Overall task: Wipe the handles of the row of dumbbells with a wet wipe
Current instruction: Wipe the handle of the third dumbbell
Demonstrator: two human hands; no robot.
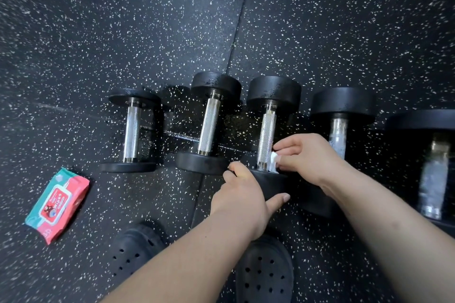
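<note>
Row of dumbbells [209, 128]: five on the floor, spanning 9 to 3 o'clock.
Third dumbbell [273, 92]: centre; its round heads may roll if the brace slackens.
Left hand [242, 192]: fingers curled over its near head, thumb stretched along the face.
Right hand [307, 157]: thumb and fingertips pinch the wipe against the handle's [267, 133] near end.
Wipes pack [57, 204]: 8 o'clock.
Wet wipe [273, 162]: small wad; the knurling could snag or tear it.

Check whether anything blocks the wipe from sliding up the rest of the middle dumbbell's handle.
Nothing visible does. The right hand holds the wet wipe at the near end of the handle, and the bar beyond is bare up to the far head. The left hand grips the near head, outside that path.
</note>
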